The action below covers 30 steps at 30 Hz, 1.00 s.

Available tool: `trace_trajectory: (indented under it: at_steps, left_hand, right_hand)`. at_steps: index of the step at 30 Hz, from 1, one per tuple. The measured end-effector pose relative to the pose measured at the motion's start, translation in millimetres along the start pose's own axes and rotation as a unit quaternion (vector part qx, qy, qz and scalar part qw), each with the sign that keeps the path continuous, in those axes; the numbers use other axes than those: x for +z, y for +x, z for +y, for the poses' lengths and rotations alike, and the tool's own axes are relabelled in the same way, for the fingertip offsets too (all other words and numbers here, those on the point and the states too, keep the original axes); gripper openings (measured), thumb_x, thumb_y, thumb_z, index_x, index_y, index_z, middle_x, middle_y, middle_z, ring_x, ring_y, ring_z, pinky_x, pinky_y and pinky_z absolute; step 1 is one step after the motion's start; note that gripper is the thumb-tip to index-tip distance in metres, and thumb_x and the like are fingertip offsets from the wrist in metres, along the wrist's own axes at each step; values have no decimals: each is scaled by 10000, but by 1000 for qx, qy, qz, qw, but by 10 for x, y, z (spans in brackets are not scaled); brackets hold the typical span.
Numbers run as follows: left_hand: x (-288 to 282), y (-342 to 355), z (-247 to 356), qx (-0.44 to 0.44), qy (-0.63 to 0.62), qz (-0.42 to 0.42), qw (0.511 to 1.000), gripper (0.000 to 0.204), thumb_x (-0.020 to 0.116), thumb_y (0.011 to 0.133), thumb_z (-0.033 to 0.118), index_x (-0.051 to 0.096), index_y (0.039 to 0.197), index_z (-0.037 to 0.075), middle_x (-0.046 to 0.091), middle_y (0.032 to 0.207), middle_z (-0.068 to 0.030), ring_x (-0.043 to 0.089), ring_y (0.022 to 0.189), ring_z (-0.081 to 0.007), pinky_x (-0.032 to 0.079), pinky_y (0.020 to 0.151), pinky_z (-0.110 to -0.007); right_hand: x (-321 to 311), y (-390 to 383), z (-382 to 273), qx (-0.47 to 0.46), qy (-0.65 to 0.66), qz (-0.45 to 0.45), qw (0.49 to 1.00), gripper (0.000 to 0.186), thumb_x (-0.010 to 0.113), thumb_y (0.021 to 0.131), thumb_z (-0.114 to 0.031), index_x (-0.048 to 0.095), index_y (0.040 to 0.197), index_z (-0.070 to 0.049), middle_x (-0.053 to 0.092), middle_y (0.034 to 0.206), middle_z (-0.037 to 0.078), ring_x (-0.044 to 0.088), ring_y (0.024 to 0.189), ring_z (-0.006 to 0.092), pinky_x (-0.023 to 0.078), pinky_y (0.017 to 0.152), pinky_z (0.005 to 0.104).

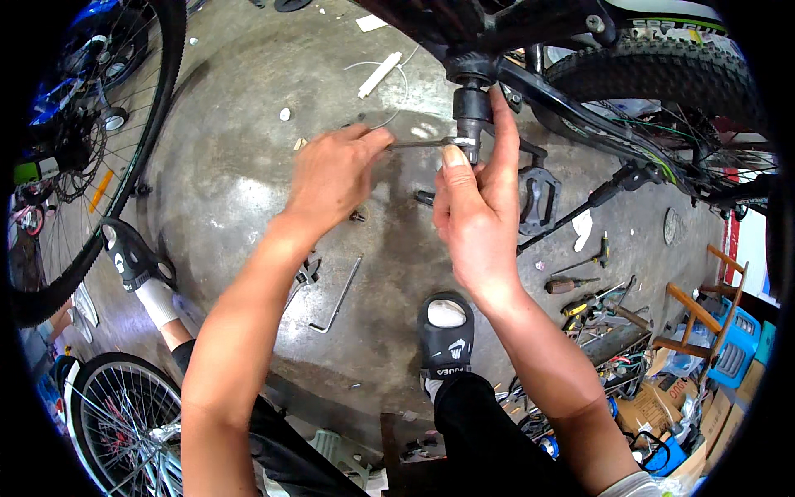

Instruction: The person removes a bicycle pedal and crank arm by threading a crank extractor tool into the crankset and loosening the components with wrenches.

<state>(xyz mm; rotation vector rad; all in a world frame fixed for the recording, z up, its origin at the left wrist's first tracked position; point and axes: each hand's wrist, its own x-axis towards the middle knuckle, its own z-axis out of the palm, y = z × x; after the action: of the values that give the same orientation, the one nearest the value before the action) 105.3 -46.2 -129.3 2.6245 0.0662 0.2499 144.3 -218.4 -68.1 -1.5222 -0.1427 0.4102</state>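
Note:
My left hand is closed around the handle of a slim metal wrench. The wrench's head meets the end of a dark cylindrical bottom bracket tool, which sits against the bottom bracket of a black bicycle frame. My right hand grips this end: the thumb presses on the wrench head, the index finger stretches up along the tool, and the other fingers curl underneath, partly hidden. A black pedal hangs just right of my right hand.
On the concrete floor lie an L-shaped hex key, an adjustable wrench and a screwdriver. A kickstand slants at right, near heaped tools and a wooden stool. Bicycle wheels stand at left.

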Motion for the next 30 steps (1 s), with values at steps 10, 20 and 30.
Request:
trace_trajectory:
  at_steps: [10, 20, 30]
  left_hand:
    - [-304, -74, 5, -2, 7, -5, 1000, 194, 655, 883, 65, 692, 1065, 120, 663, 901, -105, 643, 830, -368, 505, 688, -461]
    - [-608, -112, 58, -3, 41, 4, 999, 203, 675, 872, 68, 724, 1061, 126, 659, 870, -107, 650, 820, -337, 500, 685, -441]
    - [-1561, -92, 530, 48, -20, 21, 998, 212, 774, 784, 55, 728, 986, 12, 687, 956, -122, 653, 773, -231, 495, 677, -314]
  right_hand:
    - [-51, 10, -45, 24, 74, -53, 996, 757, 501, 988, -40, 63, 1600, -122, 508, 705, -14, 413, 479, 50, 341, 431, 227]
    - [-5, 29, 10, -2, 79, -36, 996, 796, 480, 944, -10, 69, 1616, -127, 465, 657, -20, 356, 435, 42, 286, 379, 218]
    - [-20, 56, 53, -1, 92, -31, 995, 758, 489, 961, -23, 94, 1604, -87, 455, 656, -13, 344, 432, 48, 279, 378, 222]
